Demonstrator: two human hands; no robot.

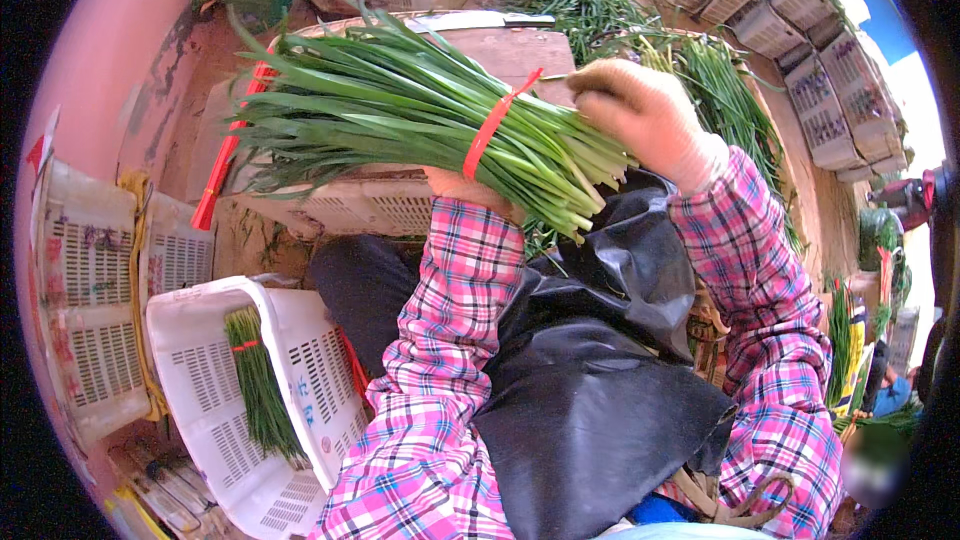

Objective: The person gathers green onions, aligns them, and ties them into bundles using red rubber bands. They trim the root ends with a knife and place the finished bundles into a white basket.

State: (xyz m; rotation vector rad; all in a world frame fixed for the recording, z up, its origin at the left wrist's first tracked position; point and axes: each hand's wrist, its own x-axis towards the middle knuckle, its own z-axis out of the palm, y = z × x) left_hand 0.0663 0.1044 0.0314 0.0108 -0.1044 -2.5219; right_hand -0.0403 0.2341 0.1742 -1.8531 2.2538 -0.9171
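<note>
A thick bundle of garlic chives (390, 112) lies across my left hand (472, 191), which grips it from below and is mostly hidden by it. A red tie (491, 131) circles the bundle near its pale cut ends, which point right and down toward me. My right hand (637, 116), in what looks like a knit glove, is bent and blurred above those ends. A thin strand runs by its fingertips; whether they pinch it is unclear. Behind the bundle, a knife (487, 20) with a dark handle rests by a wooden board (525, 52).
Red tie strips (229, 150) hang at the board's left. A white plastic crate (304, 367) at lower left holds a tied chive bundle (259, 382). Loose chives (720, 82) fill a basket on the right. Crates (810, 97) are stacked beyond. A black apron (600, 405) covers my lap.
</note>
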